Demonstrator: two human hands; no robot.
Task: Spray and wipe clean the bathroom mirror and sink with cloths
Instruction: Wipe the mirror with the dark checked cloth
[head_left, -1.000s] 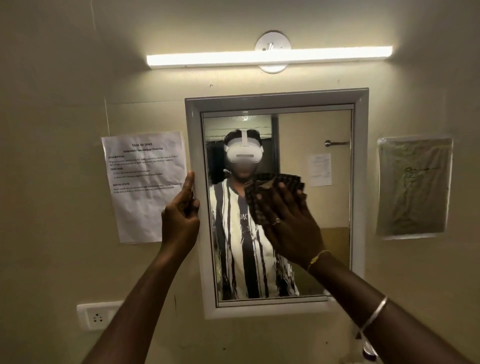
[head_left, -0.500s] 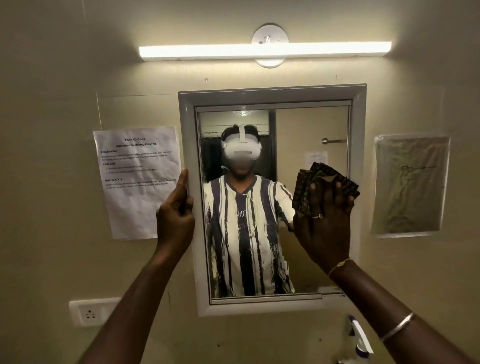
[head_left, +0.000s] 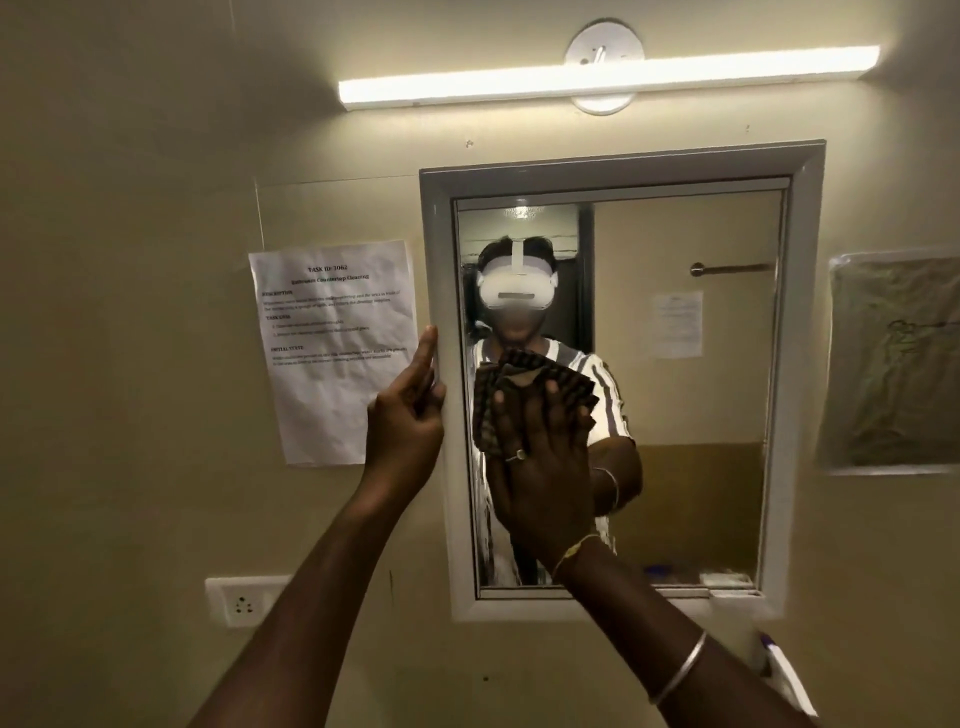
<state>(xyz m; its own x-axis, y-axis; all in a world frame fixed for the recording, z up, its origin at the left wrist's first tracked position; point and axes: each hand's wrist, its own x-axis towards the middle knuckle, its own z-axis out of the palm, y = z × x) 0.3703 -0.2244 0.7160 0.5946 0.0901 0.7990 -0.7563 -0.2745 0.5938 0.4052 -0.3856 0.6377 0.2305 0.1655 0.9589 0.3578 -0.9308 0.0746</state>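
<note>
A mirror (head_left: 685, 395) in a grey-white frame (head_left: 439, 260) hangs on the beige wall. My right hand (head_left: 543, 467) lies flat against the left part of the glass and presses a dark ribbed cloth (head_left: 530, 379) onto it. My left hand (head_left: 408, 415) rests against the frame's left edge, fingers pointing up, with nothing in it. The white head of a spray bottle (head_left: 784, 670) peeks in at the bottom right, partly behind my right forearm. The sink is out of view.
A printed paper sheet (head_left: 335, 348) is taped left of the mirror. A wall socket (head_left: 241, 600) sits low on the left. A plastic-covered sheet (head_left: 893, 364) hangs to the right. A tube light (head_left: 608, 78) glows above the mirror.
My right hand slid the cloth across the glass, first to the right side, then back to the left. My left hand stayed on the frame's left edge. The view shifted left.
</note>
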